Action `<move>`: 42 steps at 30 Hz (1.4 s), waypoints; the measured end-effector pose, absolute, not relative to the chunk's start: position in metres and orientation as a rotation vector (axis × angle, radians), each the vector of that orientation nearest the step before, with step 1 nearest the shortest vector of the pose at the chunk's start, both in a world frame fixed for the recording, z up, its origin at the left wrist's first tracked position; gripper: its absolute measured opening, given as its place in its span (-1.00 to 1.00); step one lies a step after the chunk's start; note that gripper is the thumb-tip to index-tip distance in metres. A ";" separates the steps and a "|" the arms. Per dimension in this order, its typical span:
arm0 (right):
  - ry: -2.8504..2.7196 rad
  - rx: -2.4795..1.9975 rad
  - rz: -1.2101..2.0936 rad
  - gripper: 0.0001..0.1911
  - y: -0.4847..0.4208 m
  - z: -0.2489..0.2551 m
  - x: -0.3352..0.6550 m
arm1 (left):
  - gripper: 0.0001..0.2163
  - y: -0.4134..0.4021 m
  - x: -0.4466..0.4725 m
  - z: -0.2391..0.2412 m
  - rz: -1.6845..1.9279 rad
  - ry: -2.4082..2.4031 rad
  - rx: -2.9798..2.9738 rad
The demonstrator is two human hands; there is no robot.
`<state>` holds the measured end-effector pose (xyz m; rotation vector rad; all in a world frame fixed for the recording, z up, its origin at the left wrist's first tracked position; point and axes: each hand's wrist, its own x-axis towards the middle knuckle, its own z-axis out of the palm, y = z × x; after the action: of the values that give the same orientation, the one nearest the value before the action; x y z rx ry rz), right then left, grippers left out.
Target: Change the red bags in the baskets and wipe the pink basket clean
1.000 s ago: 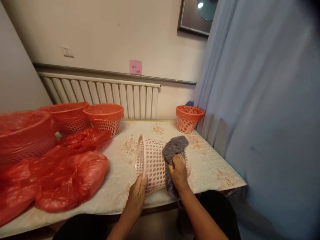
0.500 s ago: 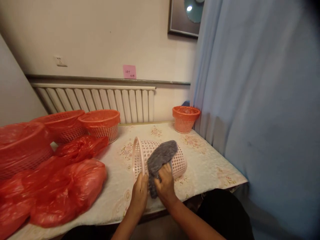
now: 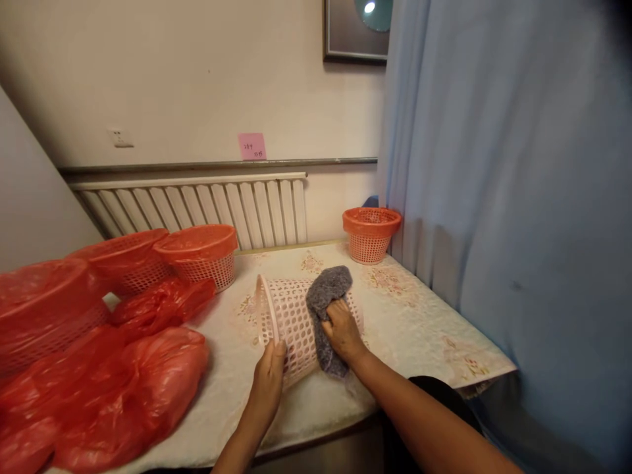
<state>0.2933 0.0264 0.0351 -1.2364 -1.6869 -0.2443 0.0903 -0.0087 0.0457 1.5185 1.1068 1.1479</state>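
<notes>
A pale pink plastic basket (image 3: 291,316) full of small holes lies on its side on the table, its open rim facing left. My left hand (image 3: 269,375) grips that rim near its lower edge, thumb along the outside. Bunched in my closed right hand (image 3: 343,329) is a fuzzy grey cloth (image 3: 328,289), pressed against the basket's side towards its base. The cloth drapes over the wall and hides part of it.
Red plastic bags (image 3: 143,388) are heaped at the left. Behind them stand several baskets lined with red bags, one of them here (image 3: 210,263). Another lined basket (image 3: 371,247) is at the back right, beside a blue curtain (image 3: 469,197). A radiator (image 3: 217,210) runs along the wall.
My right hand has moved the grey cloth right along the basket, from near the rim towards the base. My left hand stays on the rim, and the basket has shifted slightly left in view.
</notes>
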 end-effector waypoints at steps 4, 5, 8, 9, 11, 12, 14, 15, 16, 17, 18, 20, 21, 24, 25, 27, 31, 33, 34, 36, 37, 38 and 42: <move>-1.549 -1.322 -0.237 -0.85 0.038 0.028 0.311 | -0.55 -0.012 0.096 0.040 1.155 1.139 1.542; -1.533 -1.325 -0.233 -0.86 0.040 0.027 0.312 | -0.54 -0.013 0.097 0.038 1.158 1.134 1.542; -1.463 -1.325 -0.210 -0.89 0.047 0.025 0.313 | -0.50 -0.016 0.099 0.026 1.160 1.086 1.517; -1.432 -1.328 -0.202 -0.90 0.049 0.024 0.314 | -0.48 -0.016 0.098 0.021 1.152 1.073 1.513; -1.372 -1.335 -0.194 -0.91 0.054 0.022 0.315 | -0.45 -0.017 0.097 0.012 1.121 1.065 1.517; -1.342 -1.338 -0.192 -0.91 0.057 0.020 0.316 | -0.44 -0.016 0.097 0.007 1.102 1.073 1.515; -1.280 -1.342 -0.186 -0.92 0.061 0.017 0.315 | -0.40 -0.014 0.096 0.002 1.073 1.085 1.493; -1.251 -1.342 -0.181 -0.92 0.062 0.016 0.313 | -0.39 -0.013 0.096 0.001 1.070 1.085 1.479; -1.225 -1.341 -0.176 -0.92 0.061 0.016 0.309 | -0.39 -0.012 0.096 0.001 1.072 1.083 1.470; -1.203 -1.342 -0.171 -0.92 0.058 0.016 0.303 | -0.39 -0.011 0.096 0.003 1.081 1.079 1.466; -1.187 -1.339 -0.163 -0.92 0.053 0.017 0.295 | -0.39 -0.011 0.097 0.006 1.094 1.077 1.468; -1.216 -1.285 -0.128 -0.90 0.037 0.021 0.272 | -0.42 -0.012 0.099 0.014 1.117 1.088 1.486; -1.262 -1.228 -0.104 -0.88 0.026 0.024 0.260 | -0.45 -0.015 0.100 0.019 1.132 1.100 1.499; -1.526 -0.954 -0.040 -0.77 -0.007 0.032 0.228 | -0.54 -0.024 0.104 0.033 1.188 1.144 1.518; -1.590 -0.904 -0.045 -0.76 -0.015 0.035 0.222 | -0.56 -0.028 0.104 0.037 1.210 1.160 1.512; -1.697 -0.854 -0.108 -0.82 -0.020 0.040 0.220 | -0.57 -0.034 0.104 0.041 1.246 1.191 1.489; -1.724 -0.984 -0.220 -0.86 0.004 0.046 0.250 | -0.51 -0.036 0.101 0.039 1.215 1.202 1.471; -1.563 -1.190 -0.205 -0.86 0.023 0.046 0.277 | -0.47 -0.032 0.099 0.036 1.161 1.190 1.444; -1.465 -1.285 -0.201 -0.87 0.031 0.046 0.291 | -0.45 -0.030 0.098 0.034 1.144 1.188 1.422; -1.289 -1.411 -0.211 -0.92 0.044 0.043 0.318 | -0.43 -0.025 0.098 0.032 1.135 1.176 1.386; -1.221 -1.448 -0.219 -0.92 0.048 0.042 0.329 | -0.43 -0.023 0.097 0.031 1.137 1.167 1.373; -1.164 -1.473 -0.228 -0.90 0.051 0.040 0.337 | -0.43 -0.020 0.097 0.031 1.139 1.159 1.362; -1.086 -1.500 -0.259 -0.88 0.044 0.035 0.324 | -0.43 -0.014 0.099 0.036 1.137 1.179 1.330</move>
<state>0.3238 0.0443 0.0348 -1.5005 -1.0861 -0.2595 0.0986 -0.0142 0.0362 1.3296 1.1789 1.1366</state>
